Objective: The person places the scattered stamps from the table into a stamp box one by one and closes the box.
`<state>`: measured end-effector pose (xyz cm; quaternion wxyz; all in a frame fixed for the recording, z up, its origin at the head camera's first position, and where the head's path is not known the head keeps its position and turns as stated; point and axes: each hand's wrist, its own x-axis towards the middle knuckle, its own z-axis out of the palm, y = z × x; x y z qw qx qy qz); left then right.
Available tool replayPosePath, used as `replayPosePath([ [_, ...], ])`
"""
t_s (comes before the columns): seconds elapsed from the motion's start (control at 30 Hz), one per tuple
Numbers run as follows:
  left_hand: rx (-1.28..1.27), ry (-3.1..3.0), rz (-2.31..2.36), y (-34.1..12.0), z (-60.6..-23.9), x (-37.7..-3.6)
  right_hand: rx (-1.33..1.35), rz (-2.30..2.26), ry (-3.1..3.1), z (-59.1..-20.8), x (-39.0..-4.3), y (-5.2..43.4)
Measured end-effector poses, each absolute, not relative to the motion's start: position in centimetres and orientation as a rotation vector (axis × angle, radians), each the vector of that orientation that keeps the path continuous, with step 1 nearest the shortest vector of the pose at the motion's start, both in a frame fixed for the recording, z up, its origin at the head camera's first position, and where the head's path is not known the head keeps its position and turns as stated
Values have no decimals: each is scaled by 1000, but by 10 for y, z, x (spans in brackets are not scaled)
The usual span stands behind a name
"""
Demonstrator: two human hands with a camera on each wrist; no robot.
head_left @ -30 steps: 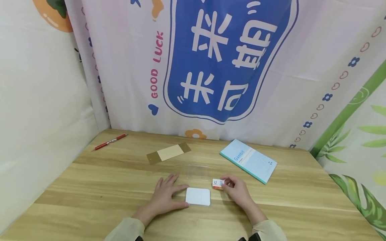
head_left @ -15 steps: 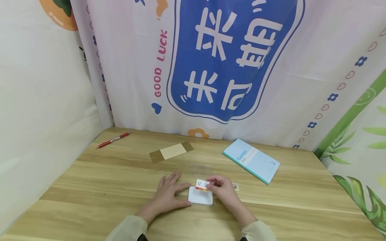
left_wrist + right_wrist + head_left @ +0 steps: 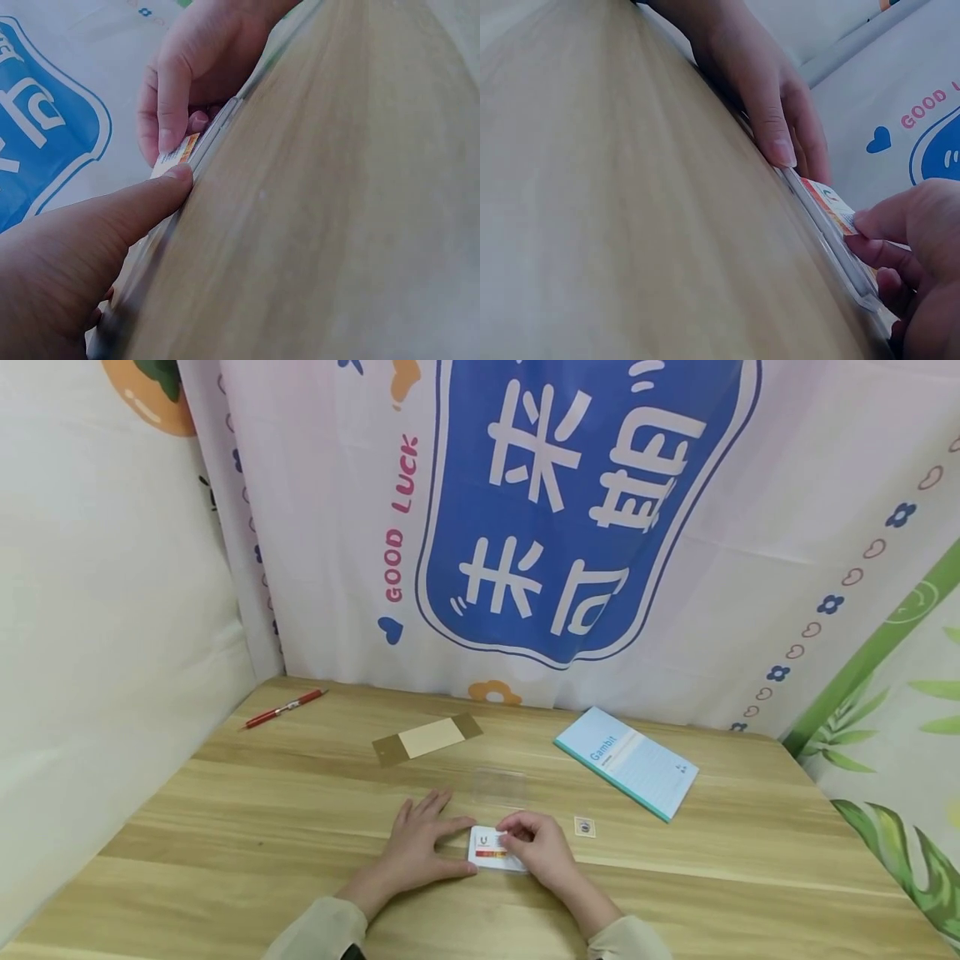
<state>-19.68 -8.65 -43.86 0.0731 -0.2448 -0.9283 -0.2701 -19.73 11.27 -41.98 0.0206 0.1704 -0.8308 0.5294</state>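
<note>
A shallow white rectangular case [image 3: 472, 839] lies on the table between both hands. Over it, my right hand [image 3: 546, 852] pinches a small white card [image 3: 487, 843] with a red-orange band, by its right part between thumb and fingers. In the right wrist view the card [image 3: 829, 201] lies close along the top of the case. My left hand [image 3: 422, 847] rests on the table with fingers spread, its thumb and index fingertips at the case's left edge. The left thumb [image 3: 154, 199] shows at the case's corner in the left wrist view. The right fingers cover part of the card.
A clear plastic lid [image 3: 500, 787] lies just behind the case. Right of the right hand is a small square stamp-like piece [image 3: 585, 827]. Farther back are a brown and beige strip [image 3: 429, 739], a red pen [image 3: 285, 709] and a light blue notebook [image 3: 628, 763].
My right hand has carried the card left and down from beside the case onto it. The small square piece, earlier hidden, now shows. My left hand stays at the case's edge.
</note>
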Motion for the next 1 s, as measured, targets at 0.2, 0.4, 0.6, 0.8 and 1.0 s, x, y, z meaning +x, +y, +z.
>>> replayPosePath([
  [0.2,-734,-2789,-811,-87,-438,-197,527,1583,-2581,-429,-202,112],
  [0.4,-734,-2790,-814,-87,-439,-197,529,1542,-2595,-429,-201,110],
  [0.6,-730,-2790,-808,-87,-439,-197,547,1483,-2624,-432,-203,110],
  [0.8,-726,-2783,-801,-87,-439,-197,554,1434,-2635,-433,-203,111],
  [1.0,-730,-2786,-801,-87,-440,-198,570,1381,-2650,-434,-203,111],
])
